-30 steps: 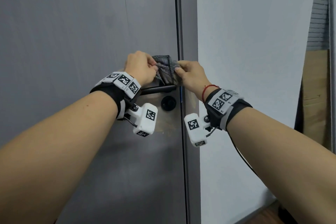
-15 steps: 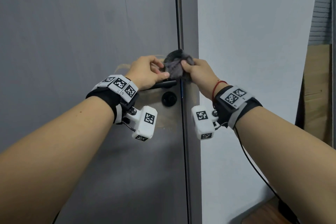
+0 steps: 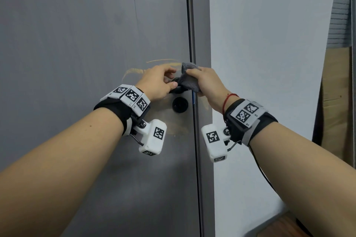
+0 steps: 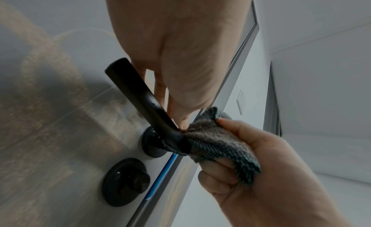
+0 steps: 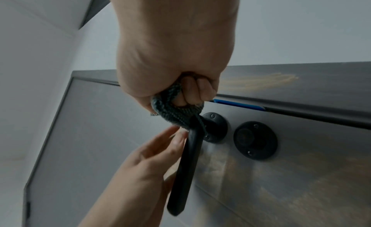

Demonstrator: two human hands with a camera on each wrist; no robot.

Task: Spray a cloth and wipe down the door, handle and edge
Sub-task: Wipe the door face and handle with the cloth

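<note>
**Working the cloth around the neck of the handle**

I am on the handle step. My right hand (image 3: 207, 84) has the grey cloth (image 4: 212, 144) bunched in curled fingers, and I am pressing it against the bend of the black lever handle (image 4: 140, 97), right where the lever turns in toward its round rose (image 5: 215, 128). From the right wrist view the cloth looks wrapped partly round that neck, with a fold coming back over my knuckles. My left hand (image 3: 159, 82) sits along the lever itself — fingers mostly straight and loosely laid beside it, fingertips (image 5: 176, 135) meeting the cloth at the bend. I judge it to be steadying the lever and guiding the cloth rather than gripping either; whether the thumb pinches a corner of fabric I cannot tell.

The grey door (image 3: 77, 44) shows tan smears above and below the handle, so the panel does not look finished. The round lock (image 4: 125, 182) sits just below the rose, and the door edge (image 3: 192, 25) runs just to the right of my right hand, with a short blue strip (image 5: 236, 104) showing in the gap.

Next, I think, the cloth has to travel — sliding out along the lever toward its free end, with my left hand moving off so it doesn't block the pass. That calls for a firm wrap all the way round, without pushing the lever down. The streaks and the edge would then want attention.
</note>
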